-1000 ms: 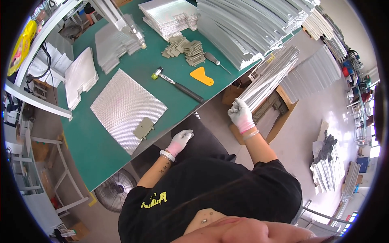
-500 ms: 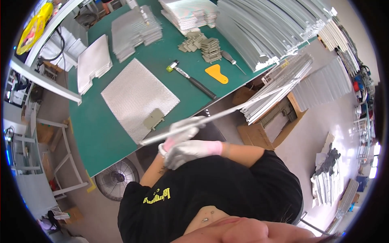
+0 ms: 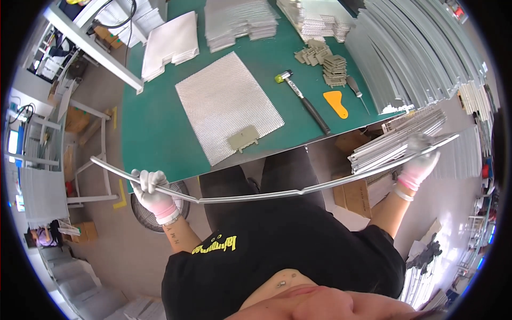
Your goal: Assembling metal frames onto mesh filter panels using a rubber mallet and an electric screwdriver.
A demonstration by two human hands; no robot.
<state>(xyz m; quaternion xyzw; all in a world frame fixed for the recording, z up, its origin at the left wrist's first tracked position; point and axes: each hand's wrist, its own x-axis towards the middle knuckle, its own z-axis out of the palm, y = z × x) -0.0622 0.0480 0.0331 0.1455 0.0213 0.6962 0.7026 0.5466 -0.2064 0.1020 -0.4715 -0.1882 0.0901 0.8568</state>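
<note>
A long, thin silvery metal strip with notches along it spans the space in front of my body, near the table's front edge. My left hand, in a white glove with a pink cuff, is closed around it toward its left end. Toward the other end, my gloved right hand grips the strip, its fingertips partly smeared. Beyond the strip, a silvery mesh sheet lies on the green table. An olive-grey plastic plate rests on the sheet's near edge.
To the right on the table are a mallet, a yellow scraper, a screwdriver and small olive plastic pieces. Stacked mesh sheets and long metal strips stand behind. A cardboard box and a fan sit below.
My hands were close together at my chest, and have spread wide apart along the strip. The strip has swung from slanting up rightward to lying across my front. The view has shifted.
</note>
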